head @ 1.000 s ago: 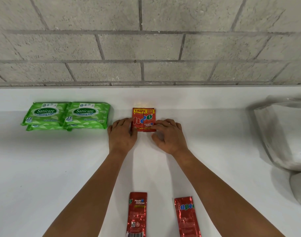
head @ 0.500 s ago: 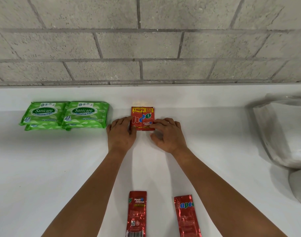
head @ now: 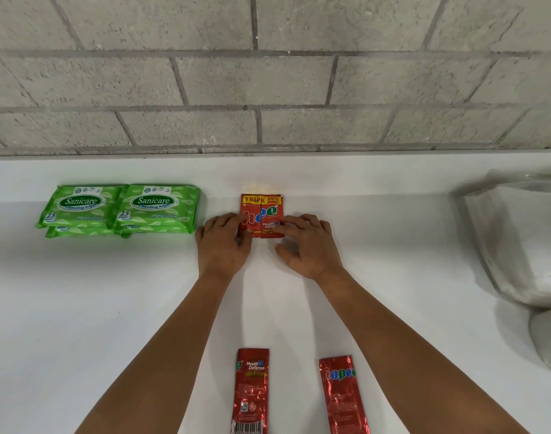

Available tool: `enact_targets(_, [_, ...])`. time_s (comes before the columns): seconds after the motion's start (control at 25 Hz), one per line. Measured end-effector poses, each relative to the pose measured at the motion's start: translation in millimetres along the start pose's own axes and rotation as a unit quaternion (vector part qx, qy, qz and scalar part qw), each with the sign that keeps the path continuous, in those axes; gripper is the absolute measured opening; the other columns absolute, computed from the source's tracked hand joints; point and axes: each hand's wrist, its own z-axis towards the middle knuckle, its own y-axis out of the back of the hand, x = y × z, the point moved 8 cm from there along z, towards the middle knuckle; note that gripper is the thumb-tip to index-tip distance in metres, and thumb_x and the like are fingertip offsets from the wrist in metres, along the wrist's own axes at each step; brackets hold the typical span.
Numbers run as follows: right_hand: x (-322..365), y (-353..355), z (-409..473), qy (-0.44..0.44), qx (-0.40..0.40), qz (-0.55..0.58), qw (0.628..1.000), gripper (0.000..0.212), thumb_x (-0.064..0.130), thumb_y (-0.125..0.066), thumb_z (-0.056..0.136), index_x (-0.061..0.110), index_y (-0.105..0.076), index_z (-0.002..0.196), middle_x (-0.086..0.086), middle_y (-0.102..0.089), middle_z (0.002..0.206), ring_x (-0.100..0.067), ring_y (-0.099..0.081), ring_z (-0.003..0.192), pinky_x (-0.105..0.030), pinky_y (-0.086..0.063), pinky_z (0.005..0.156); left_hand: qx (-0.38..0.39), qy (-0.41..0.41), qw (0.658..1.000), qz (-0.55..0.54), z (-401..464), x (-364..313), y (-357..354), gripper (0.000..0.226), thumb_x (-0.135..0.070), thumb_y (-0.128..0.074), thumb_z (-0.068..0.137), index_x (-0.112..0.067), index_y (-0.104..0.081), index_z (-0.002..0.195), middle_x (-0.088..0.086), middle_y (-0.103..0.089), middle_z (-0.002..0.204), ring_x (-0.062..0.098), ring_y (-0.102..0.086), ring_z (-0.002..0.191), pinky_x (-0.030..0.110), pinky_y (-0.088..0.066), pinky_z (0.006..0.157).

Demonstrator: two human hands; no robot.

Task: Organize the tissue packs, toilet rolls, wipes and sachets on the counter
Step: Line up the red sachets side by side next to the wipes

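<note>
Two red sachets (head: pixel 261 211) lie side by side, touching, at the back of the white counter (head: pixel 111 308). My left hand (head: pixel 222 245) rests flat with its fingertips on the left sachet's edge. My right hand (head: pixel 305 244) touches the right sachet with its fingertips. Two more red sachets lie near the front, one (head: pixel 251 391) between my forearms and one (head: pixel 343 396) under my right forearm. Green Sanicare wipe packs (head: pixel 120 209) sit in two stacks at the back left.
A clear plastic bag of white goods (head: pixel 518 236) lies at the right edge, with a white rounded item (head: pixel 549 336) in front of it. A grey block wall (head: pixel 267 73) rises behind the counter's raised ledge.
Both hands stay on the paired sachets with only slight finger shifts. The view has shifted slightly.
</note>
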Motion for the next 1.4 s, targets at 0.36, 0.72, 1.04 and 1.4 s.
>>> enact_targets(0.36, [1, -1, 1, 0.008, 0.001, -0.006, 1.0, 0.043, 0.045, -0.054, 0.088, 0.026, -0.057, 0.127, 0.006, -0.052, 0.137, -0.022, -0.039, 0.129, -0.037, -0.026, 0.104, -0.002, -0.002, 1.0, -0.001, 0, 0, 0, 0.035, -0.03, -0.056, 0.089, -0.021, -0.06, 0.123, 0.0, -0.058, 0.129, 0.024, -0.043, 0.125, 0.038, -0.022, 0.104])
enact_targets(0.72, [-1, 10, -1, -0.009, -0.044, 0.051, 0.998, 0.041, 0.034, -0.06, 0.086, 0.021, -0.058, 0.125, -0.002, -0.05, 0.137, -0.024, -0.04, 0.129, -0.038, -0.032, 0.1, 0.015, 0.023, 0.998, -0.051, 0, 1, 2, 0.042, -0.033, -0.053, 0.09, -0.023, -0.052, 0.131, 0.004, -0.059, 0.128, 0.026, -0.047, 0.122, 0.04, -0.027, 0.107])
enact_targets(1.04, [-17, 37, -48, -0.132, -0.094, 0.211, 0.964, 0.04, 0.019, -0.059, 0.086, 0.022, -0.055, 0.125, -0.002, -0.054, 0.132, -0.024, -0.049, 0.121, -0.04, -0.042, 0.102, 0.096, 0.04, 0.989, -0.103, -45, -10, 30, 0.044, -0.021, -0.06, 0.085, -0.019, -0.053, 0.129, 0.007, -0.045, 0.137, 0.028, -0.053, 0.115, 0.039, -0.043, 0.099])
enact_targets(1.4, [-23, 56, -174, -0.157, -0.127, 0.154, 0.967, 0.035, 0.016, -0.061, 0.085, 0.013, -0.06, 0.12, -0.008, -0.06, 0.125, -0.028, -0.053, 0.116, -0.041, -0.041, 0.101, 0.228, 0.092, 0.967, -0.06, -155, -32, 46, 0.065, -0.034, -0.061, 0.085, -0.023, -0.032, 0.142, 0.009, -0.042, 0.137, 0.025, -0.049, 0.121, 0.034, -0.043, 0.09])
